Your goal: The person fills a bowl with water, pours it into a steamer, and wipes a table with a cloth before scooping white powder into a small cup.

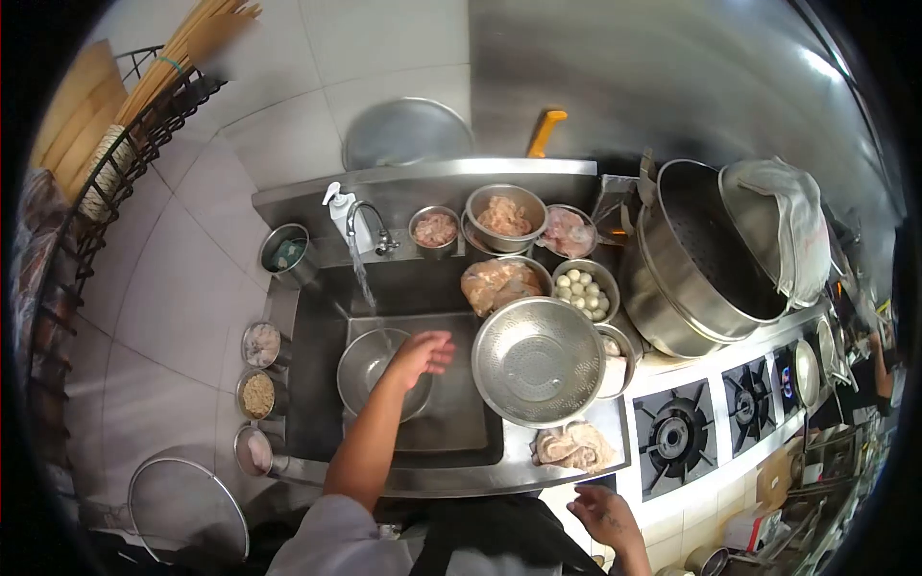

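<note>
My left hand (423, 357) is held over the sink, fingers stretched out and holding nothing. Beneath it a metal bowl (357, 382) sits in the sink basin (451, 422), and water runs from the faucet (360, 216) toward it. My right hand (603, 516) hangs low beside the counter's front edge, fingers loosely bent and apart, with nothing seen in it. Closest to that hand is a crumpled beige cloth (573, 447) on the counter. A perforated metal colander (551, 361) rests at the sink's right side, partly over another container.
Behind the colander stand bowls of raw meat (504, 217) and a bowl of peeled eggs (582, 291). A large steel pot (672, 278) and gas burners (674, 437) are on the right. Small food containers (257, 395) line the sink's left edge. A soap bottle (344, 216) stands by the faucet.
</note>
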A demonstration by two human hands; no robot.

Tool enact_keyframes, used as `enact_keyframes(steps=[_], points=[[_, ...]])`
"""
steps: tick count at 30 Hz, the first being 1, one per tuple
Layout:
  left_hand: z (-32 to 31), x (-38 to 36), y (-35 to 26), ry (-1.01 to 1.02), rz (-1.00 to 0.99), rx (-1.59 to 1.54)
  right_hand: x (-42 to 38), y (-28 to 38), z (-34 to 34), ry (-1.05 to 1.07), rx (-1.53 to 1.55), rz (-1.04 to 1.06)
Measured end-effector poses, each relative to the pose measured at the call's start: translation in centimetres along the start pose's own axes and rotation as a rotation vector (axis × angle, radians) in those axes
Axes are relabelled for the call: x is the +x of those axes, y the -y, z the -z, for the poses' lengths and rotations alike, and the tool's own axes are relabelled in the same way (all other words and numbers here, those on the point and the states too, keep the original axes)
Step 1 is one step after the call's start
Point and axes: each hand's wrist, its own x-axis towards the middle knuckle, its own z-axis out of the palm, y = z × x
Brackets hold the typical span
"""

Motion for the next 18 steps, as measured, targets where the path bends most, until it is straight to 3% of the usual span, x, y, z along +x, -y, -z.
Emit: enact_keyframes(steps=[6,8,12,16,18], points=[[-1.4,-11.0,2.6,-0.280,0.016,0.102,2.9,-1.3,3.2,0.080,-0.010,0.146],[-1.3,-13.5,4.2,-0.334,-0.006,0.004,4.1,-1.4,4.2,0.124,-0.092,0.172],[-2.0,-16.2,6.9,-0.473,0.024,0.099,5.3,0.1,5.0,0.191,-0.069,0.218],[-3.3,-17.7,10.3,-0.578,0.013,0.092,5.5,-0.1,5.5,0.298,-0.110,0.518],[-2.4,-17.1,14.6,-0.632,-0.001,0.068,6.1,-0.7,5.0,0.338,-0.129,0.524]])
